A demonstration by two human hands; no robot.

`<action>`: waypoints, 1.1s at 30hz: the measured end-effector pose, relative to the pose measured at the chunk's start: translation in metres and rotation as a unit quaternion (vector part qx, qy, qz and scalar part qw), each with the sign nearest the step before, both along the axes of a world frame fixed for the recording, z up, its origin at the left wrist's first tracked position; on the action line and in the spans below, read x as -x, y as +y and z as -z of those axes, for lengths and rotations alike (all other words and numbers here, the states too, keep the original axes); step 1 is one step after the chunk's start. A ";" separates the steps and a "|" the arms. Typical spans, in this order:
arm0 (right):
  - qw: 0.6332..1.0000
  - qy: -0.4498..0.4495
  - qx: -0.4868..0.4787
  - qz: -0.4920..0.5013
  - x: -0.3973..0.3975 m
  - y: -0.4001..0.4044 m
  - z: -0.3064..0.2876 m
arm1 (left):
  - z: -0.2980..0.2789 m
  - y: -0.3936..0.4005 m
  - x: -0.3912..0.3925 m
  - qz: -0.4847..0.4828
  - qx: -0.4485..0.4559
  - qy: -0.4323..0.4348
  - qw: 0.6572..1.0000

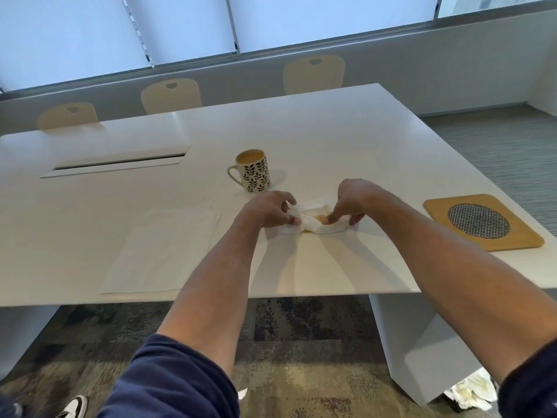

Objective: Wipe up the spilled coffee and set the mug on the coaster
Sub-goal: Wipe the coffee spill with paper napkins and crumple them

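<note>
A cream mug (252,171) with a dark leaf pattern stands upright on the white table (316,131), full of light brown coffee, its handle to the left. Just in front of it lies a crumpled white paper towel (310,220) with a brown coffee stain showing in its middle. My left hand (268,211) pinches the towel's left end. My right hand (354,203) grips its right end, the index finger pointing down into the stained fold. A square wooden coaster (482,221) with a round woven centre sits at the table's right edge, apart from the mug.
A flat stack of white paper towels (164,251) lies at the front left of the table. A cable slot (117,164) is cut into the table at the back left. Three cream chairs (171,96) line the far side. Used crumpled towels (473,393) lie on the floor at the right.
</note>
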State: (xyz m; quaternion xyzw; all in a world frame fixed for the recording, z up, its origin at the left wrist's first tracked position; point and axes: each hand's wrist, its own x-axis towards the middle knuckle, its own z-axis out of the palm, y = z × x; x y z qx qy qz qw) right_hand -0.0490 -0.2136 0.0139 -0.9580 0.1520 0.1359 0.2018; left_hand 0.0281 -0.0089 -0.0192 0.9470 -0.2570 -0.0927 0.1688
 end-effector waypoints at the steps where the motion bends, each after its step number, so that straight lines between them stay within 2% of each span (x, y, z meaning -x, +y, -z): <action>1: 1.000 0.001 -0.013 -0.005 0.000 0.002 0.000 | 0.000 0.001 0.000 -0.001 0.002 0.001 1.000; 12: 0.994 -0.029 0.056 -0.088 0.005 0.013 0.009 | 0.005 -0.001 0.005 -0.009 0.010 -0.039 0.999; 16: 0.992 -0.048 0.061 -0.097 0.001 0.012 0.013 | 0.005 0.001 0.004 -0.003 0.015 -0.024 1.000; 23: 0.987 -0.083 0.085 -0.108 -0.007 0.021 0.020 | 0.012 0.007 0.003 -0.038 0.076 -0.001 0.996; 33: 0.957 -0.109 0.174 -0.203 -0.008 0.033 0.035 | 0.015 0.006 0.014 -0.034 0.101 -0.027 0.994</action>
